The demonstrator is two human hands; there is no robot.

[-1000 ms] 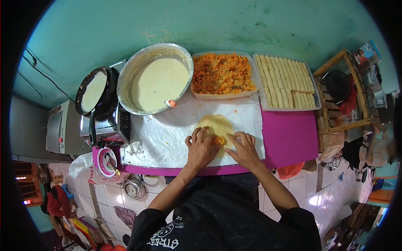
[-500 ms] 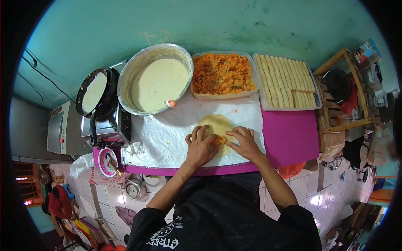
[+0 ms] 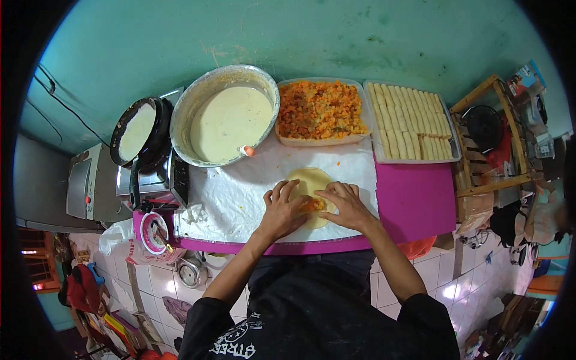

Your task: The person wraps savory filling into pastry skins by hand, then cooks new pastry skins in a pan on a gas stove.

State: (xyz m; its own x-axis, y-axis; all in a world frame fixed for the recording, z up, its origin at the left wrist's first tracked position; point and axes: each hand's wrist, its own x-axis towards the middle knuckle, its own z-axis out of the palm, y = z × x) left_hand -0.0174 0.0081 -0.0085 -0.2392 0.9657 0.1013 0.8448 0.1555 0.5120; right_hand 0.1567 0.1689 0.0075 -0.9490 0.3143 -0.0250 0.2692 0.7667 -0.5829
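Note:
A round yellow wrapper [image 3: 312,177] lies on the white sheet [image 3: 228,207], with a small heap of orange filling [image 3: 314,204] on its lower part. My left hand [image 3: 283,210] is at the wrapper's left side, its thumb and index finger closed in against the filling. From the right, my right hand [image 3: 345,207] reaches over the wrapper, fingertips curled in at the filling's right side. Some of the wrapper's lower edge is hidden by my hands.
Behind the sheet stand a large pot of batter [image 3: 273,120], a tub of orange filling [image 3: 324,141] and a tray of pale rolls [image 3: 414,161]. At the left, a black pan [image 3: 157,129] sits on a stove [image 3: 180,180]. A pink-rimmed cup [image 3: 144,225] is at the front left.
My right hand has shifted slightly left, its fingers now nearer the filling and my left hand. The whole view has moved a little.

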